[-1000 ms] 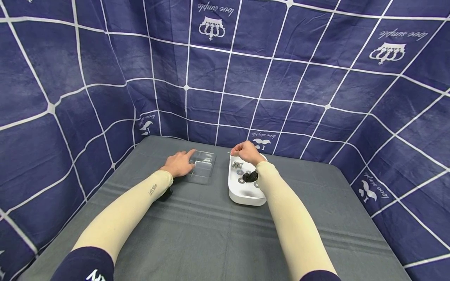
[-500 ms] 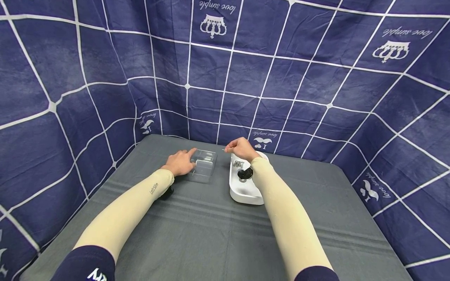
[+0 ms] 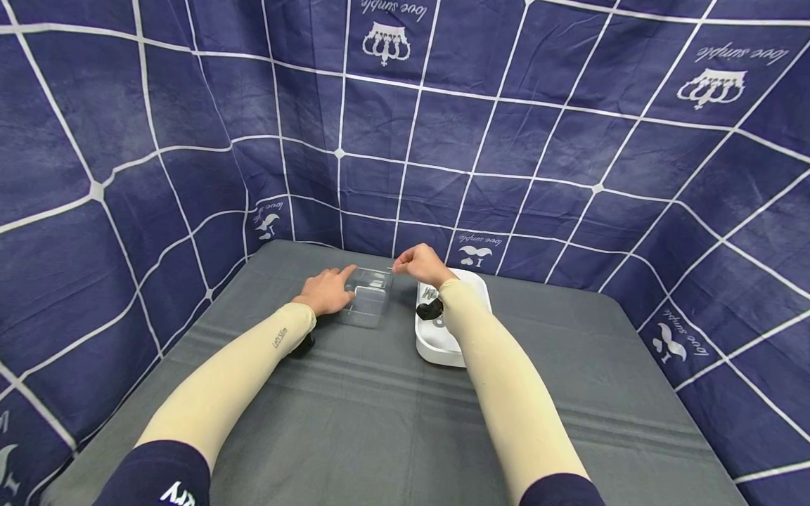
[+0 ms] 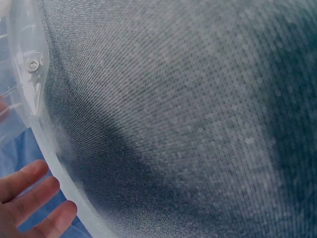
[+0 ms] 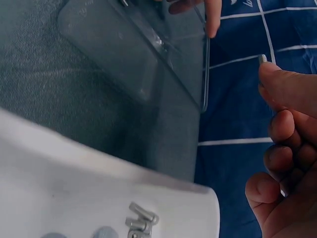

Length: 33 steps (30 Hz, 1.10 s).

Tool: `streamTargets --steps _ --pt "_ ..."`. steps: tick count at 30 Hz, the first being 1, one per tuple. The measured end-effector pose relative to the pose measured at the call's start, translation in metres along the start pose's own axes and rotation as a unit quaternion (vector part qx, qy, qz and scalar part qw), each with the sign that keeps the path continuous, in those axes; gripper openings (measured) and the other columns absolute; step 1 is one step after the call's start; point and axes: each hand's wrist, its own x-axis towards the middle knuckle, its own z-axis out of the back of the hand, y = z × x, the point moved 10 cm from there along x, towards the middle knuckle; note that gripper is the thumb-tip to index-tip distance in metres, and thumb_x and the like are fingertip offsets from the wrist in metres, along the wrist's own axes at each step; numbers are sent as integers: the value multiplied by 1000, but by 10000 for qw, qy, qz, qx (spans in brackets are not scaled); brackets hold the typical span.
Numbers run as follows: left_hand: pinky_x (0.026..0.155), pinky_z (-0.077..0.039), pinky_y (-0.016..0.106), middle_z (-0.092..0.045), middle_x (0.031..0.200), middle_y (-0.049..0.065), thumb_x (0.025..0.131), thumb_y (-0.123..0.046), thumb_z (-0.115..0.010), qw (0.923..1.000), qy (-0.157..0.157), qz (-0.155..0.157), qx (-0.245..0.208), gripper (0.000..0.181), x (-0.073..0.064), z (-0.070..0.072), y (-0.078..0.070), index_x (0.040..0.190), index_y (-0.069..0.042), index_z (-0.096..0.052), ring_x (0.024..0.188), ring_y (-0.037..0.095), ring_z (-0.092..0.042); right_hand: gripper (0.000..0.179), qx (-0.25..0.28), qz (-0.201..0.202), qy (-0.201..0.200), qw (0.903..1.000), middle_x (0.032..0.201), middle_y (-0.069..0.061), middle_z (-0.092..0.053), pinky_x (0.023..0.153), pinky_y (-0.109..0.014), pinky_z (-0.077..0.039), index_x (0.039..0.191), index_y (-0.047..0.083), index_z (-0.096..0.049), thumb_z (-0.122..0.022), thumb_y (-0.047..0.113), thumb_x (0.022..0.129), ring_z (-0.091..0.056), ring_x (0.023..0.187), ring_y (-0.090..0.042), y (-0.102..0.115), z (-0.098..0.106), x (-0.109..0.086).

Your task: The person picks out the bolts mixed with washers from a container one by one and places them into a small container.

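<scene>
On the left of the tabletop lies a clear plastic compartment box [image 3: 363,320]. My left hand [image 3: 326,292] rests at its left side, index finger and thumb extended over the rim. The left wrist view catches a small round metal piece [image 4: 32,65] inside clear plastic. My right hand [image 3: 420,264] is raised near the box's far right corner, pinching a bolt [image 5: 263,59] between thumb and finger; only its threaded end shows. Beneath the right wrist sits a white tray [image 3: 436,355]. It contains several loose bolts [image 5: 142,213] and flat washers [image 5: 105,233], partly covered by the forearm.
Grey cloth covers the table [image 3: 354,407]. A dark blue curtain [image 3: 304,105] with white grid lines rises behind it and along both sides. The tray and the box stand a short gap apart.
My right hand has moved left from over the tray toward the clear box, carrying the bolt. The left hand has stayed at the box.
</scene>
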Motion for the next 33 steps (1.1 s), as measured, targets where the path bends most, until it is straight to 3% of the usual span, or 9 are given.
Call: streamTargets --steps 17,25,33 --pt "102 -44 62 -50 147 19 96 -38 -57 10000 -35 59 3 71 -1 3 0 159 -23 -31 136 38 -48 8 -227 -50 190 9995 80 0 -75 67 -19 -43 86 5 -80 -77 12 85 -54 72 -7 13 -32 11" --pt "100 -45 61 -51 147 19 95 -37 -56 10000 -37 39 44 71 -1 2 -1 159 -22 -30 135 38 -49 7 -507 -164 284 9982 83 2 -75 66 -21 -43 84 9 -81 -78 15 83 -53 72 -9 9 -43 15" --pt "101 -45 61 -51 146 18 96 -38 -55 9999 -38 59 101 70 -3 4 -2 159 -22 -30 136 37 -49 9 -631 -99 367 9973 85 0 -77 72 -20 -47 83 8 -81 -78 16 83 -60 77 -7 14 -51 13"
